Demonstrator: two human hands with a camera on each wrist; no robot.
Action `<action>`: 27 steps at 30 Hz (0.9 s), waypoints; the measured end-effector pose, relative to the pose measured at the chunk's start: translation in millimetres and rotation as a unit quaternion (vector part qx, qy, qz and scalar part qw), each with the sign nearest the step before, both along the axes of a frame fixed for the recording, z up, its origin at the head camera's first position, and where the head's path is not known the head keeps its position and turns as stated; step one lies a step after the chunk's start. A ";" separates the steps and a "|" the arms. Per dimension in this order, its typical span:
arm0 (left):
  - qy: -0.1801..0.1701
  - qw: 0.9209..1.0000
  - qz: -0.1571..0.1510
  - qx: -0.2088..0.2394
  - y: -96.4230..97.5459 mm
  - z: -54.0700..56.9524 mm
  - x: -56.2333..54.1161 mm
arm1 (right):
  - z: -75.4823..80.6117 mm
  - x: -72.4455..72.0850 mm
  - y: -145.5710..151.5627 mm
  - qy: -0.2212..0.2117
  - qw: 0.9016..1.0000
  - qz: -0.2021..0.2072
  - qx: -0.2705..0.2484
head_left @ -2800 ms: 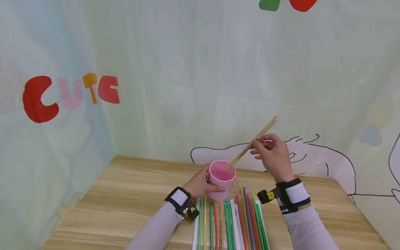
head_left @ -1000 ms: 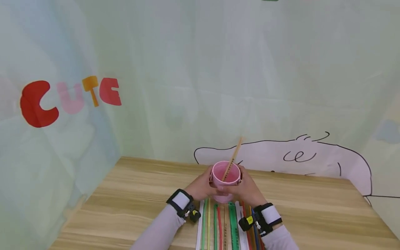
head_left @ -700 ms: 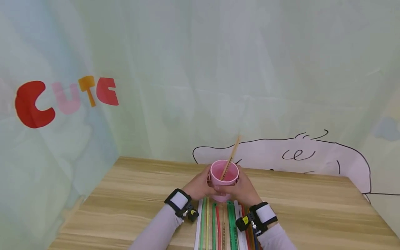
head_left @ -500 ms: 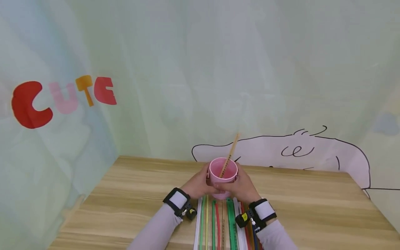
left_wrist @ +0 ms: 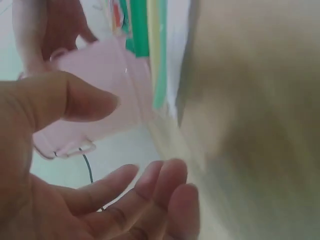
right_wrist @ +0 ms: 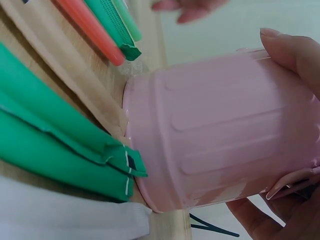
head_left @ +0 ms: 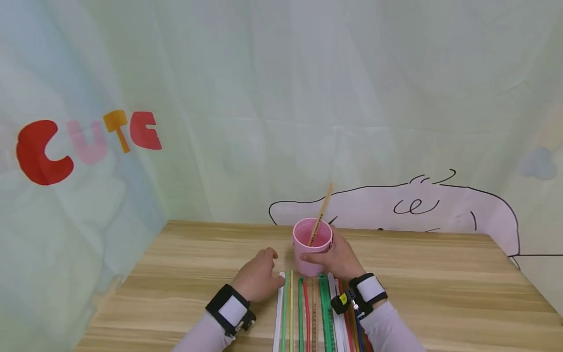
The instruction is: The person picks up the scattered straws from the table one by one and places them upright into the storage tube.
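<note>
A small pink bucket with ribbed sides stands at the far end of a row of straws. My right hand grips its right side, thumb across the front. Inside leans a tan paper-wrapped straw with dark print, its upper end sticking out above the rim. My left hand is apart from the bucket, over the left end of the row, its fingers loosely bent around nothing. Its fingertips are close to a white straw. In the left wrist view, a gap shows between thumb and fingers.
Side by side towards me lie several straws: a yellow straw, a red straw, a brown wrapped straw and green wrapped straws. My right forearm covers the row's right part. Behind the wooden table hangs a printed cloth.
My right hand put the tan wrapped straw into the bucket and then took hold of the bucket alongside the left. Since half a second ago, my left hand has let go and moved left.
</note>
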State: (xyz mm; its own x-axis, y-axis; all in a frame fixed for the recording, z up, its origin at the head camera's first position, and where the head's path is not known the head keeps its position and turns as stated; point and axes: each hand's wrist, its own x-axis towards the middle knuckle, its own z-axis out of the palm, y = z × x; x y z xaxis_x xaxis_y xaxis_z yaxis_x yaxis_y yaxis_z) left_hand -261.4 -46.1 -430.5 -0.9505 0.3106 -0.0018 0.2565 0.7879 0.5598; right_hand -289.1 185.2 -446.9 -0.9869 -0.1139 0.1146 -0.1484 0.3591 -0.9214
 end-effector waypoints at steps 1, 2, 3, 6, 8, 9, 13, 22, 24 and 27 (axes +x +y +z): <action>-0.004 1.000 -0.002 -0.004 -1.5 0.7 4.6 | 0.0 -0.1 0.1 0.000 1.000 0.000 0.000; -0.007 1.000 -0.004 -0.007 -3.0 0.5 8.6 | -0.1 -0.5 0.1 0.000 1.000 -0.001 0.000; -0.009 1.000 -0.005 -0.011 -4.3 -0.2 12.6 | -0.1 -0.7 0.2 0.001 1.000 0.000 0.000; -0.010 1.000 -0.017 -0.016 -7.0 -3.7 23.3 | 0.2 -1.2 0.4 0.004 1.000 0.000 0.001; -0.010 0.999 -0.027 -0.022 -7.6 -6.6 29.1 | 0.5 -1.2 0.6 0.005 1.000 0.002 0.000; -0.009 0.999 -0.032 -0.024 -7.4 -7.7 32.0 | 0.6 -1.0 0.8 0.005 1.000 0.004 -0.001; -0.008 0.998 -0.054 -0.033 -5.2 -10.2 40.6 | 1.4 0.1 1.2 0.001 1.000 0.008 -0.004; -0.004 0.998 -0.069 -0.004 -2.2 -15.0 45.7 | 1.9 0.8 1.4 -0.001 1.000 0.005 -0.004; -0.005 0.998 -0.062 0.007 -1.7 -15.4 46.2 | 1.8 1.3 1.3 -0.003 1.000 0.004 -0.003; 0.000 0.998 -0.053 0.021 -1.6 -15.1 46.2 | 2.1 2.0 1.0 -0.003 1.000 0.002 -0.003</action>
State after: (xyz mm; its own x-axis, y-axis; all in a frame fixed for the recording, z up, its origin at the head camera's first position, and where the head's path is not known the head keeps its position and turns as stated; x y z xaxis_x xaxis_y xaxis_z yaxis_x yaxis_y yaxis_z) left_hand -215.2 -47.7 -445.6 -0.9125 0.4088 0.0129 0.3364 0.7324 0.5920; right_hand -287.1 186.2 -444.8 -0.9873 -0.1162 0.1086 -0.1432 0.3528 -0.9247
